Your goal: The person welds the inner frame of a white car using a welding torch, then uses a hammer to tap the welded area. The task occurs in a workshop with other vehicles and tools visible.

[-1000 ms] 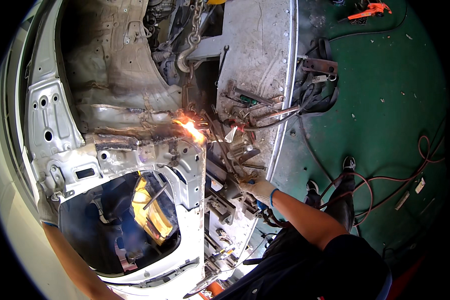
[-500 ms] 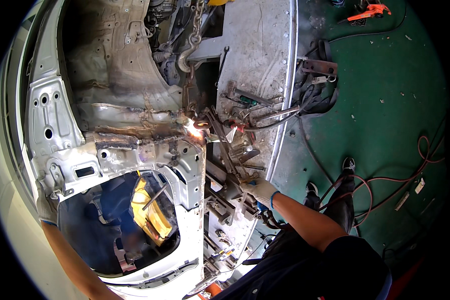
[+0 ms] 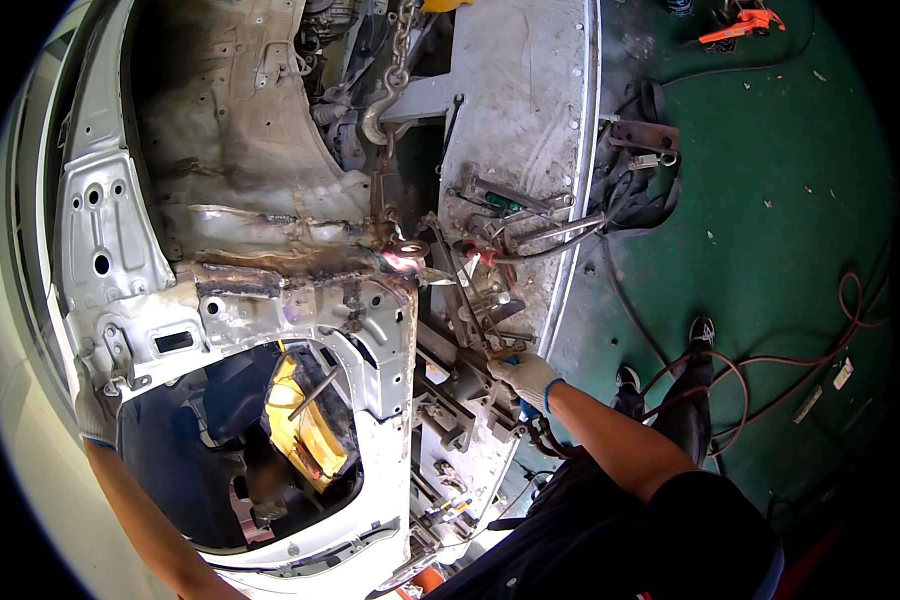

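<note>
I'm resting my gloved left hand [image 3: 95, 415] against the bare car-body panel [image 3: 375, 450]; I can't tell its finger curl. Beyond the glowing metal [image 3: 402, 263], the long-tubed gas torch [image 3: 478, 325] is slanting back into my gloved right hand [image 3: 523, 380], fingers wrapping its rear. I'm judging it stiff, nose-heavy, hot-tipped: best held there.

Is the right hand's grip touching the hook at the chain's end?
Apart: in the head view, a wide gap separates the right grip from the hook.
</note>
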Available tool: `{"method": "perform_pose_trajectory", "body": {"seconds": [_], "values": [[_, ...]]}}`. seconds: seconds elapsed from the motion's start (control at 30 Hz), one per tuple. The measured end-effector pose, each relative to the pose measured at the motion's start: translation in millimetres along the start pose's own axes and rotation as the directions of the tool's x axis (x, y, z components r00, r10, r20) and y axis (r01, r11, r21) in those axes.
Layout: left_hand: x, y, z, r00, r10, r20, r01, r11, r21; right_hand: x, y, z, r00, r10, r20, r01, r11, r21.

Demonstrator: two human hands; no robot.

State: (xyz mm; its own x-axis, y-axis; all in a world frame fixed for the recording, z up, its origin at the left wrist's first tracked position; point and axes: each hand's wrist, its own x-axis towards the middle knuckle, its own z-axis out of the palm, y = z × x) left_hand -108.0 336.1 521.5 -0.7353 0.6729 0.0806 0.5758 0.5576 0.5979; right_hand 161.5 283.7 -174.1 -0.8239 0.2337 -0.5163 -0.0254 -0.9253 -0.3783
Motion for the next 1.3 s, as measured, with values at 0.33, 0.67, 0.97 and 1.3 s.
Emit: {"method": "perform_pose_trajectory", "body": {"seconds": [0.33, 0.67, 0.97, 1.3], "values": [[19.9, -6.7, -41.8, 0.994, -0.072, 0.082, 0.07, 0.997, 0.036, 6.8, 7.8, -0.3, 1.0, -0.01, -0.002, 0.01, 1.0, 0.006], [7.7, -2.6, -8.9, 0.996, -0.036, 0.078, 0.039, 0.998, -0.041, 0.2, 0.6, 1.0, 0.998, 0.046, 0.039, -0.046, 0.999, 0.0], [7.2, -3.7, -12.5, 1.0, -0.007, -0.003, 0.007, 0.994, -0.108, 6.3, 18.2, -2.7, 1.0, 0.0, 0.018, 0.002, 0.991, -0.13], [-0.6, 2.3, 7.1, 0.999, -0.037, -0.009, 0.036, 0.996, -0.076, -0.6, 6.9, -6.2, 0.998, 0.028, 0.057, -0.025, 0.999, -0.046]]}}
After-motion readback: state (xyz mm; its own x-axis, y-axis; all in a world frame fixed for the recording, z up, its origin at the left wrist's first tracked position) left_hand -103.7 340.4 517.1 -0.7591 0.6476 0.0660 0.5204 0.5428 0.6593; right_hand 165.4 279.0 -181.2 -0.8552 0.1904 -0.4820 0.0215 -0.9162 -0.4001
